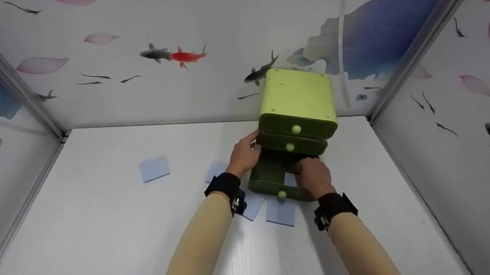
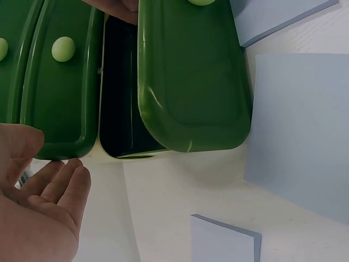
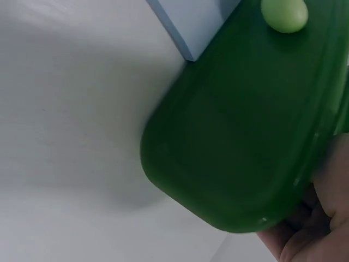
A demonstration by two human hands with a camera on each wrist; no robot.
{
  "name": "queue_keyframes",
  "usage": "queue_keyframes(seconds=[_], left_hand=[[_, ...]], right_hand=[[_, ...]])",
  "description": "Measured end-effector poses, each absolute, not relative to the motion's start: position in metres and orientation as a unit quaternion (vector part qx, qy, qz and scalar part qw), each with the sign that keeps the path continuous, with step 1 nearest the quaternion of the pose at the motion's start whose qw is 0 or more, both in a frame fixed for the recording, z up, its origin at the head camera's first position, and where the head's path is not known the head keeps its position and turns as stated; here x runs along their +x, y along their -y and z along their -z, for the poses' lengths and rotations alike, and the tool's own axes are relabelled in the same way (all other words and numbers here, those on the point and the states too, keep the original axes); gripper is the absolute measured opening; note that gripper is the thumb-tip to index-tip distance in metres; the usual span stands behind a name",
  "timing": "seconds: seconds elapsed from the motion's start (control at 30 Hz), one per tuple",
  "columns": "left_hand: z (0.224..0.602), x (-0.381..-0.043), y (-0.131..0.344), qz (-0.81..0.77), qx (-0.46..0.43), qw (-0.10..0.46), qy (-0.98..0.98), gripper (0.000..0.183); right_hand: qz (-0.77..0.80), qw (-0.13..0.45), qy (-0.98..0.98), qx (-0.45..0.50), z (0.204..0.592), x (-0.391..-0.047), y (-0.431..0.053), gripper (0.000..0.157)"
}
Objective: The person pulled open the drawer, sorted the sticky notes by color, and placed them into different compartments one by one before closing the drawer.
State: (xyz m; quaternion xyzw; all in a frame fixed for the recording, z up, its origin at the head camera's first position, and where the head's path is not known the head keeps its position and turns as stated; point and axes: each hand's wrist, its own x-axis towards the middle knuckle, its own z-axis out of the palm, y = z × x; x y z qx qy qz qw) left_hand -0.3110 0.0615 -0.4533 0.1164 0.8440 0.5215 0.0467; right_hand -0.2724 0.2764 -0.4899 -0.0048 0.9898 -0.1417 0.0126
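A small green chest of three drawers stands at the back, its bottom drawer pulled out. My left hand is against the chest's left side, thumb by the middle drawer and fingers loosely bent. My right hand reaches into the bottom drawer at its right side; its fingertips are largely hidden, so I cannot tell whether they hold anything. Beside that hand, a light blue square pad shows inside the drawer. The right wrist view has the right hand behind the green drawer front.
Light blue square pads lie on the white table: one far left, one beside the left wrist, and two before the drawer, left and right. The top drawer is closed. Printed wall panels enclose the table.
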Motion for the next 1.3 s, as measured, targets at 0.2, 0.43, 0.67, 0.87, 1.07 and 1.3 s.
queue_keyframes(seconds=[0.2, 0.43, 0.67, 0.87, 1.07, 1.3], left_hand=[[0.455, -0.31, -0.055, -0.523, 0.116, 0.043, -0.843, 0.05], [0.454, -0.309, -0.049, -0.521, 0.114, 0.043, -0.845, 0.051], [0.453, -0.31, -0.046, -0.504, 0.108, 0.052, -0.855, 0.052], [0.457, -0.308, -0.042, -0.504, 0.117, 0.045, -0.855, 0.054], [0.467, -0.303, -0.031, -0.487, 0.116, 0.037, -0.865, 0.047], [0.486, -0.281, -0.016, -0.403, 0.104, 0.006, -0.909, 0.03]], right_hand=[[0.186, -0.021, -0.982, -0.005, 0.478, -0.27, -0.285, 0.023], [0.237, -0.006, -0.971, 0.013, 0.459, -0.266, -0.302, 0.026], [0.311, -0.002, -0.946, 0.092, 0.446, -0.266, -0.315, 0.044], [0.369, -0.027, -0.924, 0.091, 0.445, -0.275, -0.317, 0.049], [0.393, 0.013, -0.912, 0.115, 0.44, -0.279, -0.319, 0.049], [0.5, 0.081, -0.85, 0.141, 0.439, -0.282, -0.327, 0.067]])
